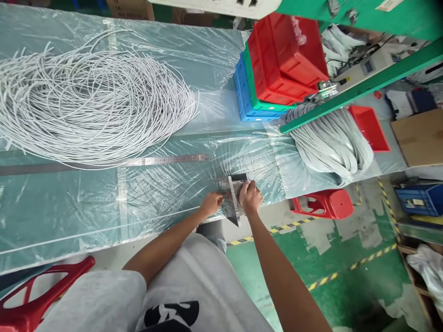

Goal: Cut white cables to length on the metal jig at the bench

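Note:
Near the bench's front edge sits a dark metal fixture (226,185) with an upright plate and a pointed lower corner. My right hand (251,198) is closed around its right side, fingers curled over the edge. Just left of the fixture, my left hand (212,204) is pinched, fingertips close to the plate. A single white cable (138,223) runs from the far left along the bench to my left hand, which grips its end. The exact end of the cable is hidden by the fingers.
A big loose coil of white cable (104,106) lies at left, partly over a steel ruler (166,159). Stacked red bins (287,60) stand behind on green and blue ones (244,92). More bundled cable (332,143) lies right. Red stools (335,204) are below the bench.

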A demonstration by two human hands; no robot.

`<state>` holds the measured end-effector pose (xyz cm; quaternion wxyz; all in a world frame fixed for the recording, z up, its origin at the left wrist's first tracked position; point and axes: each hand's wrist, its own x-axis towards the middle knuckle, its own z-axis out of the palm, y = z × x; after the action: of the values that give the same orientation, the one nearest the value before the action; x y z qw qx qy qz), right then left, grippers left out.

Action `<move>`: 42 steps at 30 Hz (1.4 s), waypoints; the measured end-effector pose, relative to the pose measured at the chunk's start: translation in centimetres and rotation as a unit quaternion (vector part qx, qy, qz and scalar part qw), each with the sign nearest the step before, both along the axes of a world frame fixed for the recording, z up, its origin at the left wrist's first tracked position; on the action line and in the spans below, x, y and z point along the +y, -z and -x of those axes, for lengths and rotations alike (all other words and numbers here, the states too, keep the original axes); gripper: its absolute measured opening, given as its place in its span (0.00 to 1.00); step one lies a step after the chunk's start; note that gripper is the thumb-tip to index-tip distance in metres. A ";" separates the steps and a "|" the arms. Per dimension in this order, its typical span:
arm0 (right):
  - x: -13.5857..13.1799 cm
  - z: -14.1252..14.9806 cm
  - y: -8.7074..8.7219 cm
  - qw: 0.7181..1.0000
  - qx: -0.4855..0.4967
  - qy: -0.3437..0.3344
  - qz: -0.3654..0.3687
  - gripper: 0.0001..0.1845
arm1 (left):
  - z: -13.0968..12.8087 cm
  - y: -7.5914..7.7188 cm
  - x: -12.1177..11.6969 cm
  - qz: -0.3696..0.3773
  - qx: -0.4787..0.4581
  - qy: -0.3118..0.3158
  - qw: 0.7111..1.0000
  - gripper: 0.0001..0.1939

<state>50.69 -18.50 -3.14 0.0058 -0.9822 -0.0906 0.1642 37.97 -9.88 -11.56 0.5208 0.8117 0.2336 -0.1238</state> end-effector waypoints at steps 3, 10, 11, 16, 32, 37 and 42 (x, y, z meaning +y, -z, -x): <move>0.0 0.0 0.0 1.000 -0.001 -0.003 0.001 0.22 | -0.6 -0.1 0.0 -0.009 0.025 0.012 1.000 0.16; 0.0 0.1 0.0 1.000 -0.013 -0.010 0.003 0.20 | -0.9 -0.8 -0.3 -0.018 0.044 0.021 0.999 0.16; 0.0 0.1 0.1 1.000 -0.014 -0.011 0.004 0.20 | -0.9 -0.7 -0.3 -0.020 0.046 0.020 0.999 0.16; 0.0 0.2 0.1 1.000 -0.015 -0.017 0.008 0.21 | -0.8 -0.5 -0.3 -0.032 0.035 0.024 0.999 0.15; -0.1 0.1 -0.2 1.000 -0.003 -0.022 -0.015 0.21 | -1.0 -1.7 -0.9 -0.044 0.071 0.043 0.996 0.17; -0.1 0.1 -0.2 1.000 0.004 -0.024 -0.009 0.22 | -1.1 -1.7 -0.9 -0.039 0.075 0.046 0.995 0.16; 0.2 0.3 -0.8 1.000 0.005 -0.030 0.002 0.23 | -1.1 -1.4 -1.2 -0.028 0.070 0.027 0.997 0.14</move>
<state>50.42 -18.33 -2.34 -0.0006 -0.9782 -0.1193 0.1698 39.03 -11.05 -10.19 0.4765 0.8214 0.2508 -0.1880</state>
